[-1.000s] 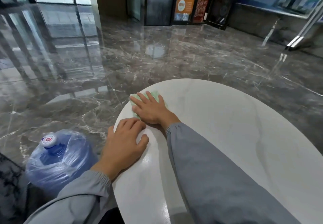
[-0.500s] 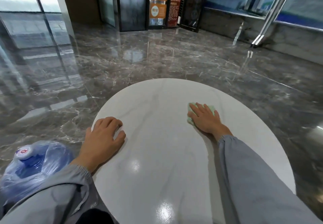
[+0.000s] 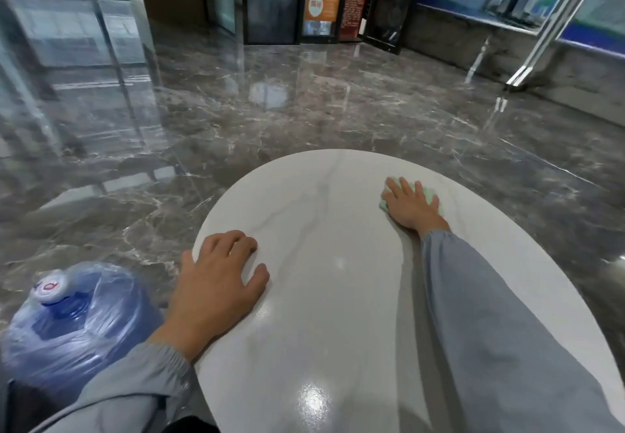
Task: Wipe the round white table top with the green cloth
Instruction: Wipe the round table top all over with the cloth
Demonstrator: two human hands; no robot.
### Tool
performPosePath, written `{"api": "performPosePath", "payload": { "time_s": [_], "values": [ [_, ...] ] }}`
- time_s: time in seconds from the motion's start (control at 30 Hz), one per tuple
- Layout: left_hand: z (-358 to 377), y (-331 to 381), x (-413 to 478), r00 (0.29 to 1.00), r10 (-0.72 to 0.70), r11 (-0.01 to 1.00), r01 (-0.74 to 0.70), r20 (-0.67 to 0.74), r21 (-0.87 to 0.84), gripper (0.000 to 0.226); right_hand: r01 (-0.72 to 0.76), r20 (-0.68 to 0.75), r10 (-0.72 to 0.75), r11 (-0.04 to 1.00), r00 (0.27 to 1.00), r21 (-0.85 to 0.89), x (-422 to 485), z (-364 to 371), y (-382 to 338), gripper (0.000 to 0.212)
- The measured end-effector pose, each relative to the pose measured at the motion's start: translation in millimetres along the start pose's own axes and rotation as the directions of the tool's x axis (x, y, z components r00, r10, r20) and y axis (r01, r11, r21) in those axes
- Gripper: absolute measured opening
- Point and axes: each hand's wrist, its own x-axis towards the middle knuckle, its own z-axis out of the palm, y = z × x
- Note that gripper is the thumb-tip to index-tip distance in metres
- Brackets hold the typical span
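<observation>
right hand (image 3: 411, 207), fingers (image 3: 394, 185) apart, flattens pale green cloth (image 3: 429, 195) on glossy white table top (image 3: 338, 297).

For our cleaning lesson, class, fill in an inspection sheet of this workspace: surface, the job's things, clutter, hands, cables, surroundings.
Surface: round white marble-veined table top, glossy, light glare near the front.
Job's things: pale green cloth, flat on the table's far right part.
Clutter: nothing seen on the table.
Hands: right hand spread flat on the cloth; left hand resting flat at the left rim, no grip on anything.
Cables: nothing seen.
Surroundings: glossy grey marble floor; blue plastic-wrapped water jug on the floor, left.
</observation>
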Motion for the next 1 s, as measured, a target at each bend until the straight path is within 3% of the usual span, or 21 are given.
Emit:
{"api": "performPosePath", "payload": {
  "time_s": [0.17, 0.3, 0.4, 0.47, 0.63, 0.77, 1.0],
  "values": [
    [3.1, -3.3, 1.4, 1.0, 0.005, 1.0, -0.005, -0.012, 0.003, 0.045, 0.253, 0.072, -0.25, 0.967, 0.966, -0.04, 36.6, 15.7, -129.0, 0.057],
    [5.1, -4.6, 2.4, 1.0, 0.007, 1.0, -0.007, -0.027, 0.009, 0.039, 0.48, 0.141, -0.467, 0.874, 0.873, -0.078, 22.5, 39.8, -234.0, 0.056],
    [5.7, -5.7, 2.3, 0.999, 0.015, 1.0, -0.015, -0.032, 0.011, 0.036, 0.61, 0.171, -0.593, 0.789, 0.787, -0.074, 5.6, 55.4, -274.1, 0.055],
    [4.3, -4.8, 2.2, 1.0, 0.01, 1.0, -0.01, -0.023, 0.013, 0.035, 0.636, 0.167, -0.62, 0.77, 0.766, -0.058, 7.0, 56.7, -275.5, 0.055],
    [-1.8, 0.1, 6.8, 0.999, 0.028, 0.999, -0.027, -0.023, 0.039, 0.029, 0.599, 0.122, -0.591, 0.799, 0.797, -0.045, 20.8, 45.2, -258.2, 0.056],
    [-5.9, 6.5, 37.5, 0.999, 0.001, 0.997, -0.005, 0.05, 0.075, 0.041, 0.524, 0.054, -0.522, 0.852, 0.851, -0.024, 29.6, 33.7, -225.7, 0.056],
    [7.6, 1.3, 51.3, 0.999, -0.044, 0.998, 0.043, 0.028, 0.037, 0.045, 0.148, -0.04, -0.148, 0.989, 0.988, 0.001, 68.6, -9.8, -52.6, 0.059]
  ]
}}
